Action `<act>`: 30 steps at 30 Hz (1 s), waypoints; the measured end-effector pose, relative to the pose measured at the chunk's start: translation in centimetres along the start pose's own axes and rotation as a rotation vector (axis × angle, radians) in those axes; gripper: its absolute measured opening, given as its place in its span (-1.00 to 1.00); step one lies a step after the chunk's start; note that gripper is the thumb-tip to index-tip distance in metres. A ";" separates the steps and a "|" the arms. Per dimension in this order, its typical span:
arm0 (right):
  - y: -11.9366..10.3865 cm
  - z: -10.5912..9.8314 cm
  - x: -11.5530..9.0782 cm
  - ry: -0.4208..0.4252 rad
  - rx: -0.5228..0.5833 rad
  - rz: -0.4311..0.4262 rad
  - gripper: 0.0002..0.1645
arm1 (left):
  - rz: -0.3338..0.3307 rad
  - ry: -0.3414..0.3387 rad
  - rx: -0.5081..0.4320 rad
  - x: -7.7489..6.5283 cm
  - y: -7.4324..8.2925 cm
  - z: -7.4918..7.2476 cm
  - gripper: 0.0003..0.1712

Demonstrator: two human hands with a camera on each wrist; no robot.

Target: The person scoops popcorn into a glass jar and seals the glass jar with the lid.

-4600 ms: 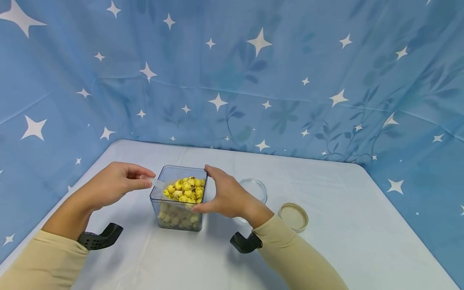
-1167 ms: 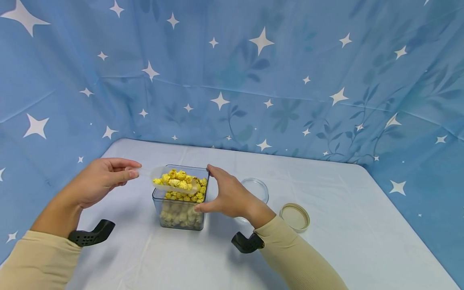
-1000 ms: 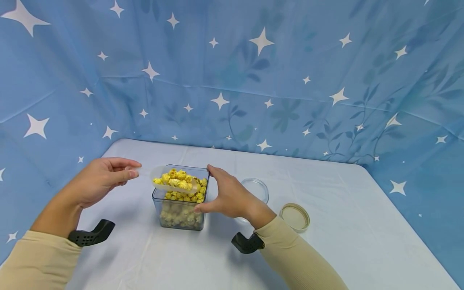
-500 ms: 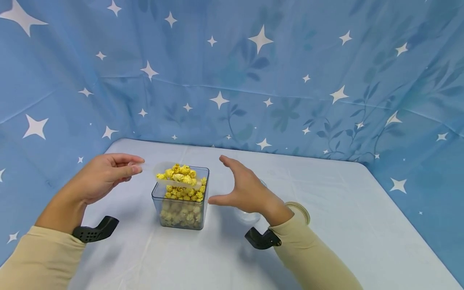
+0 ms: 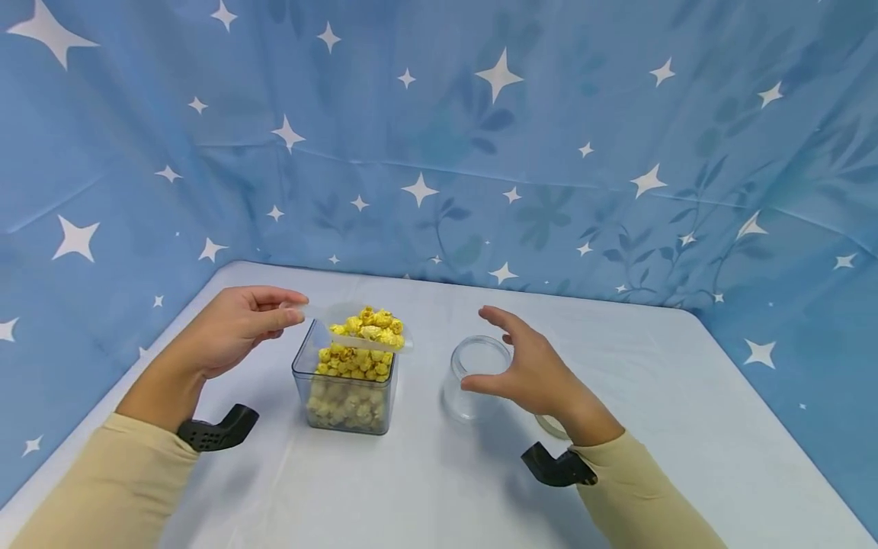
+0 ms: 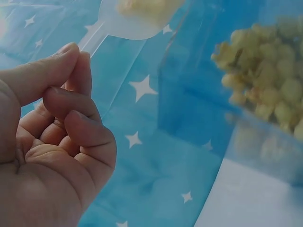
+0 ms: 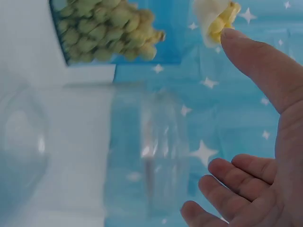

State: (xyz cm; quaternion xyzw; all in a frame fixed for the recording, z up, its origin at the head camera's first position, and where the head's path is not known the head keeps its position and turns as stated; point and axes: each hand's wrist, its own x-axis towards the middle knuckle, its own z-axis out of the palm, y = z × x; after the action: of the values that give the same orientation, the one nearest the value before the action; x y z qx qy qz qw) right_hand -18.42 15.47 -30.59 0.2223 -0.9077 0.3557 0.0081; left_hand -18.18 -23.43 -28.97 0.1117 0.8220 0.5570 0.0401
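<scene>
My left hand (image 5: pixel 240 329) pinches the thin handle of a translucent scoop (image 6: pixel 137 29) between thumb and fingertips. Yellow popcorn (image 5: pixel 370 326) is heaped in the scoop, which hangs level just above a clear square box (image 5: pixel 302 375). More popcorn fills much of the box. My right hand (image 5: pixel 542 374) holds nothing; its thumb and fingers are spread apart at the right side of a clear round jar (image 5: pixel 461 398). The jar stands upright without a lid, and part of it is hidden behind the thumb. In the right wrist view the hand appears apart from the jar (image 7: pixel 128 156).
A beige ring-like lid (image 5: pixel 552 427) lies on the white tablecloth (image 5: pixel 384 488), mostly hidden behind my right wrist. A blue star-patterned curtain (image 5: pixel 384 114) rises behind the table's back edge.
The scoop came up out of the box loaded with popcorn and has shifted right with my left hand. My right hand let go of the box and moved right to the jar.
</scene>
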 end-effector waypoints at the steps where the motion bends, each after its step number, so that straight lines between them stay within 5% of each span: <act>1: 0.5 -0.1 -0.3 0.007 0.014 0.005 0.20 | 0.002 -0.004 -0.002 0.2 0.1 0.2 -0.53; 21: 4.1 1.7 -1.4 0.021 0.123 0.191 0.16 | 0.017 -0.046 -0.056 2.7 2.2 4.7 -0.59; 30: 4.4 2.0 -1.4 0.000 0.152 0.190 0.15 | -0.002 -0.068 -0.041 3.6 2.7 6.2 -0.61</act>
State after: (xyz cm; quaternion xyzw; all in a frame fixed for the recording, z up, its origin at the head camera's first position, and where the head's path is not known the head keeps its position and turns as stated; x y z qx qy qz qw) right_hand -18.68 17.56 -35.18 0.1351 -0.8952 0.4226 -0.0424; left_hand -20.15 -16.01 -28.64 0.1287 0.8087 0.5695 0.0707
